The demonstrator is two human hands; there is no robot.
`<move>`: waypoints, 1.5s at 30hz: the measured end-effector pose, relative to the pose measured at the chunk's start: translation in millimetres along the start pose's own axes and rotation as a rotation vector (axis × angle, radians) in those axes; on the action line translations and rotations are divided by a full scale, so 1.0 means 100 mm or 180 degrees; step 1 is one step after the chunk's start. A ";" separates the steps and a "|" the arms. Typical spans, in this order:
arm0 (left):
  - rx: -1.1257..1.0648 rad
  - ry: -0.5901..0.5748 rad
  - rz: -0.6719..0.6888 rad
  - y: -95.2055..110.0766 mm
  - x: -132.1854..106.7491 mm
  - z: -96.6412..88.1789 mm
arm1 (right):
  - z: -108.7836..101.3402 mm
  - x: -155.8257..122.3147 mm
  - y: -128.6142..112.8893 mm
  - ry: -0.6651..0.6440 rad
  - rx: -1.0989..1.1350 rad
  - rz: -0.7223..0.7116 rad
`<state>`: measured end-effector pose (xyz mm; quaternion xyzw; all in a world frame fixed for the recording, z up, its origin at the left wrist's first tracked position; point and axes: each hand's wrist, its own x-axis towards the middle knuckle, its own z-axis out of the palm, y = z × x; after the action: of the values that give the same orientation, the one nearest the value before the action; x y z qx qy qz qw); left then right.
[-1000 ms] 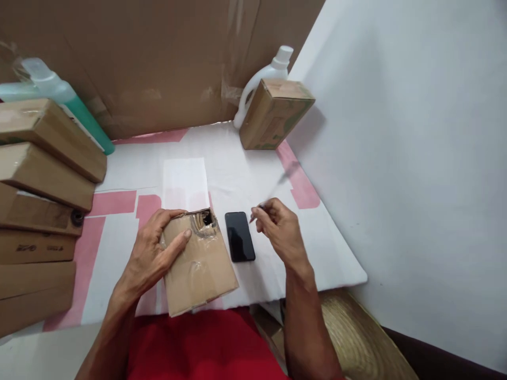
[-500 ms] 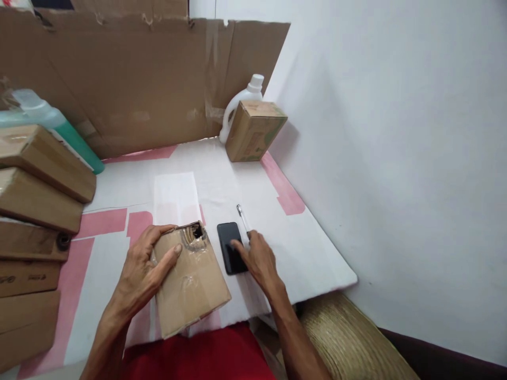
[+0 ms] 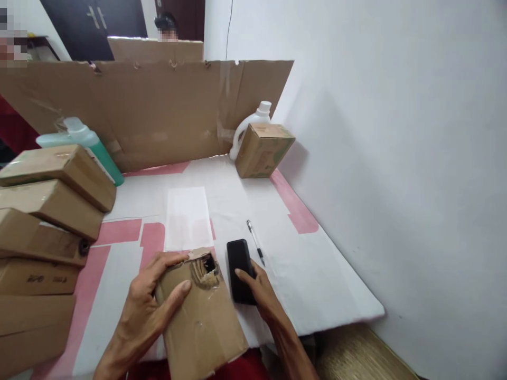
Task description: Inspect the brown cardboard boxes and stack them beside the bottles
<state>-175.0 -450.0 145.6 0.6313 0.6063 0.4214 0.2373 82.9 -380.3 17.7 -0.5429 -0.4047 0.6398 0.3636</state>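
My left hand grips the top left corner of a taped cardboard parcel lying on the white and pink table; the parcel has a torn hole near its top edge. My right hand closes around the lower part of a black phone that lies screen up just right of the parcel. A pen rests on the table beside the phone, free of both hands. A white sheet of paper lies just beyond the parcel.
Several cardboard boxes are stacked at the left. A green bottle lies behind them. A white jug and a small box stand at the back by a cardboard screen. The white wall runs along the right.
My right hand put the pen down on the table, then moved onto the phone and closed on it. The left hand stayed on the parcel. The camera tilted up.
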 end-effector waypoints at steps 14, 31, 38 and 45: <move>0.0028 -0.0218 -0.0057 0.02 0.05 0.03 | 0.31 -1.07 -1.26 -0.1973 0.2641 0.0974; -0.0050 -0.0299 -0.0342 0.00 0.06 0.04 | 0.70 -1.14 -1.10 -0.2293 0.2876 0.1296; -0.0214 -0.0271 -0.0446 0.04 0.07 0.05 | 0.58 -1.16 -1.01 -0.1923 0.2141 0.0881; -0.0174 -0.0260 -0.0398 0.02 0.08 0.06 | 0.53 -1.19 -0.95 -0.1980 0.2190 0.1183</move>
<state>-169.7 -441.5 146.3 0.6021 0.6227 0.3960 0.3048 50.6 -455.6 156.7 -0.2379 -0.1559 0.9218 0.2636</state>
